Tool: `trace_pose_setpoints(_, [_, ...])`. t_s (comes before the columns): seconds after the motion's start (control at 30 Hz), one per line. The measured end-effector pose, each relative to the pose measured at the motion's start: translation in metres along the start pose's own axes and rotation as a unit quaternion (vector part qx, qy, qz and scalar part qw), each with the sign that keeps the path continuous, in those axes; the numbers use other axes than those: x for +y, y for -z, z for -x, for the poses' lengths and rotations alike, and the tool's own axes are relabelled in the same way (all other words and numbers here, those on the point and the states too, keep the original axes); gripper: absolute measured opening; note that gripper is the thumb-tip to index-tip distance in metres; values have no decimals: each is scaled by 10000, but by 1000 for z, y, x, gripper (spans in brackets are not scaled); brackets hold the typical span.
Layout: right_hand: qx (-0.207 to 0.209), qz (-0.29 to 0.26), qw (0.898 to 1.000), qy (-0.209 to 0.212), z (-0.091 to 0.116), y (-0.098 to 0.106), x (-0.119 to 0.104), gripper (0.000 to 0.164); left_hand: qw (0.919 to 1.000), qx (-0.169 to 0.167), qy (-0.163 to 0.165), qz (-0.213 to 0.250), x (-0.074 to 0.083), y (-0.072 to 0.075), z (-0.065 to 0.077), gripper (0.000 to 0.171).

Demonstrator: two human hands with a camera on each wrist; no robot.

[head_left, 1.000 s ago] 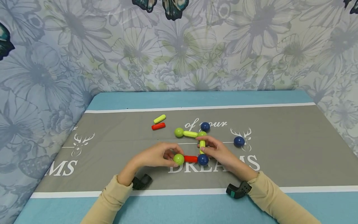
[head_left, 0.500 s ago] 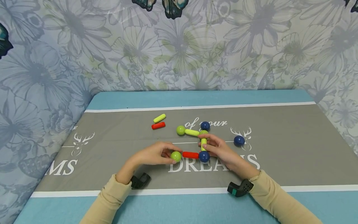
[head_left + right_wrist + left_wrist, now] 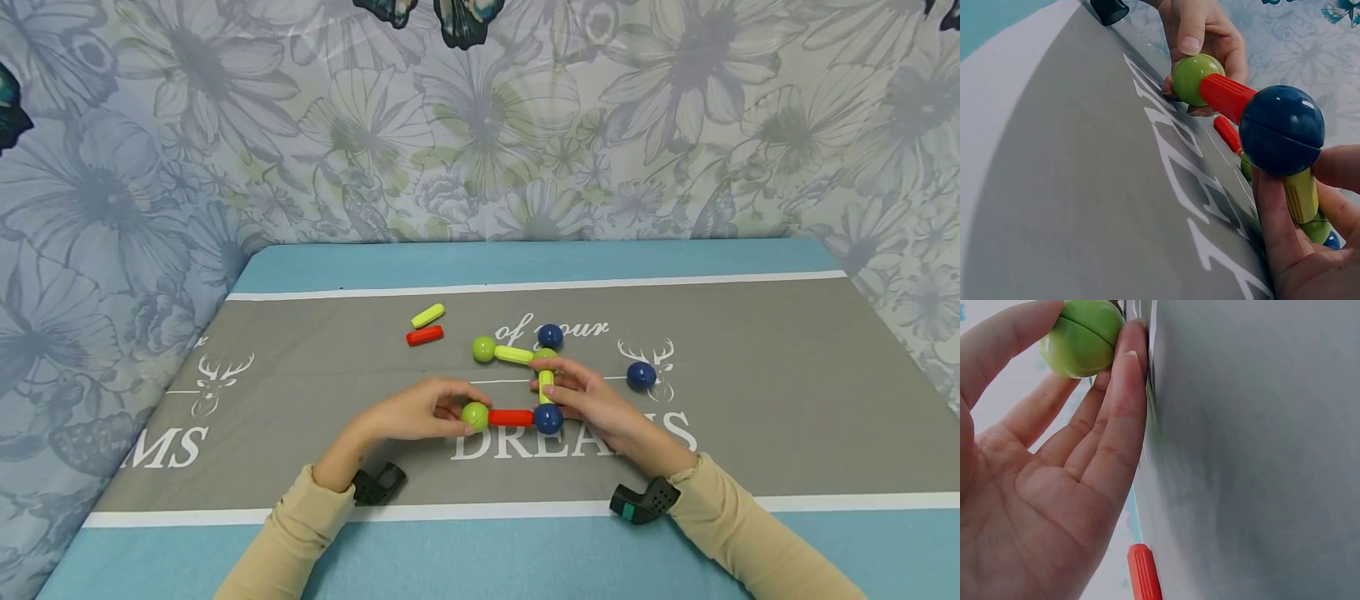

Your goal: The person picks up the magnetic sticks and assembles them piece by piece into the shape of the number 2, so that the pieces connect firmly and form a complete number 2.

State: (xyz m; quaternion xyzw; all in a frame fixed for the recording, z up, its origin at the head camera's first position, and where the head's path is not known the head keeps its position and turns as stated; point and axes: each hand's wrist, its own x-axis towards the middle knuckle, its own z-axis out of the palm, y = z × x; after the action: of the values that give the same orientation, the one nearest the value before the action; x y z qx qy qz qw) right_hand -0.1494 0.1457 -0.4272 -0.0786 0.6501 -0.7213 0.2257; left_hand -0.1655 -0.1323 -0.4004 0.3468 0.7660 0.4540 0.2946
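Observation:
In the head view, my left hand (image 3: 423, 411) pinches a green ball (image 3: 476, 416) between thumb and fingers. That ball meets the left end of a red rod (image 3: 512, 417), whose other end joins a dark blue ball (image 3: 548, 418). My right hand (image 3: 600, 404) grips the yellow-green rod (image 3: 546, 387) running back from this blue ball. Its fingertips partly cover a second green ball (image 3: 544, 353) behind. From there, another yellow-green rod (image 3: 513, 355) leads left to a third green ball (image 3: 483, 349). The right wrist view shows the red rod (image 3: 1227, 97) between its two balls.
A loose yellow-green rod (image 3: 427, 316) and a red rod (image 3: 424, 336) lie at the back left. One blue ball (image 3: 551, 336) sits just behind the chain; another blue ball (image 3: 641, 376) lies right of my right hand. All rest on a grey printed cloth (image 3: 787, 400).
The left hand's green ball stood slightly off the red rod half a second ago; it has moved right and touches it now. The chain has shifted slightly away from me since one second ago.

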Motion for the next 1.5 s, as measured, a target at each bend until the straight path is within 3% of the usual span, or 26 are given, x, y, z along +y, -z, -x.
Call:
trace_pose_setpoints(0.13, [-425, 154, 9989, -91, 1, 2, -4, 53, 9999, 63, 4, 120, 0, 1, 2, 35])
trace_pose_setpoints(0.3, [-1322, 667, 9890, -40, 6, 6, -9, 80, 9992, 157, 29, 362, -1, 4, 3, 36])
trace_pose_setpoints(0.4, [-1439, 863, 9858, 22, 7, 5, -11, 86, 9989, 251, 91, 396, -1, 5, 3, 38])
trace_pose_setpoints(0.57, [-1242, 935, 9878, -45, 5, 2, -8, 66, 9984, 390, 95, 405, -1, 6, 3, 39])
trace_pose_setpoints(0.77, [-1488, 1013, 9836, 109, 4, 1, -5, 43, 9974, 520, 110, 496, -2, 6, 3, 38])
trace_pose_setpoints(0.9, [-1242, 1266, 9840, 145, 4, -7, -5, 39, 9971, 561, 135, 501, 0, 7, 4, 38])
trace_pose_setpoints(1.1, [-186, 1903, 9813, 241, 3, -23, 0, 30, 9963, 650, 175, 526, 3, 5, 3, 40])
trace_pose_setpoints(1.2, [150, 1915, 9812, 174, 3, -27, 0, 26, 9962, 660, 115, 548, 3, 6, 4, 40])
trace_pose_setpoints(1.3, [218, 1813, 9831, 141, 3, -28, 0, 25, 9961, 747, 14, 463, 4, 11, 6, 39])
trace_pose_setpoints(1.4, [189, 1706, 9850, 167, 3, -27, 0, 25, 9925, 1202, -77, 203, 7, 25, 8, 37])
trace_pose_setpoints(1.5, [164, 1625, 9864, 154, 3, -27, 1, 26, 9772, 2109, 20, -232, 10, 43, 11, 34])
